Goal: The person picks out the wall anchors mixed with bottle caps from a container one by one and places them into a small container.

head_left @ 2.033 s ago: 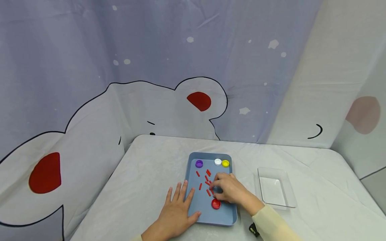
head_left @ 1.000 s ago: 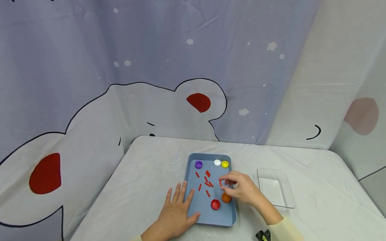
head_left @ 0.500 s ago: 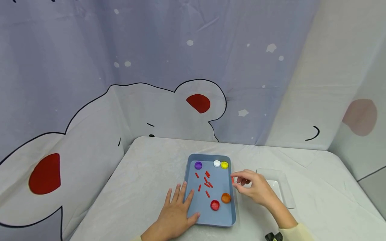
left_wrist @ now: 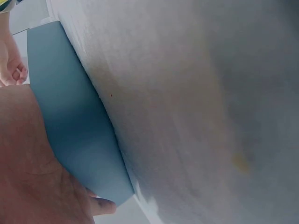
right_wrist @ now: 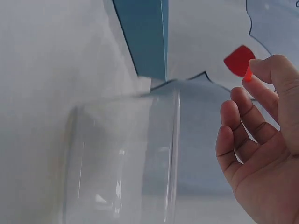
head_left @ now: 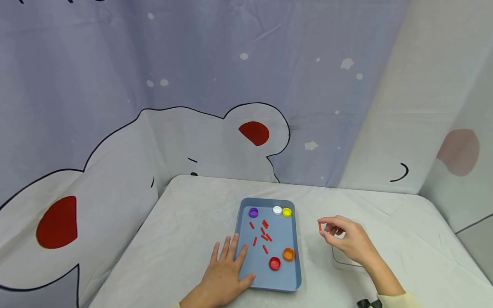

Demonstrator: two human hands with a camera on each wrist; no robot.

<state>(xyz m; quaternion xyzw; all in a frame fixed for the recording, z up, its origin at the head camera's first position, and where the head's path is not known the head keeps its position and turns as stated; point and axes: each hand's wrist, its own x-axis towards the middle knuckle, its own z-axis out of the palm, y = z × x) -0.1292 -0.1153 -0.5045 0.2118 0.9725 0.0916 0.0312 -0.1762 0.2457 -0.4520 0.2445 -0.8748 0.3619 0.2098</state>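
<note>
My right hand point(head_left: 348, 237) pinches a short red stick point(head_left: 319, 226) between thumb and index finger, in the air over the near left part of a clear plastic box point(head_left: 346, 262). In the right wrist view the red stick point(right_wrist: 248, 73) stands between the two fingertips, with the clear box point(right_wrist: 119, 158) below. My left hand point(head_left: 222, 273) lies with fingers spread across the left rim of a blue-grey tray point(head_left: 265, 278). Several more red sticks point(head_left: 265, 237) lie scattered in the middle of the tray.
Small round lids lie in the tray: purple point(head_left: 253, 212), white point(head_left: 277, 210) and yellow point(head_left: 286, 212) at the far end, orange point(head_left: 288, 254) and red point(head_left: 274, 263) at the near end. A white cloth point(head_left: 185, 214) covers the table, with a printed curtain point(head_left: 192, 64) behind.
My right hand has picked a red stick from the tray and carried it right, out past the tray's edge to the clear box. The orange lid has come into view. My left hand stays put.
</note>
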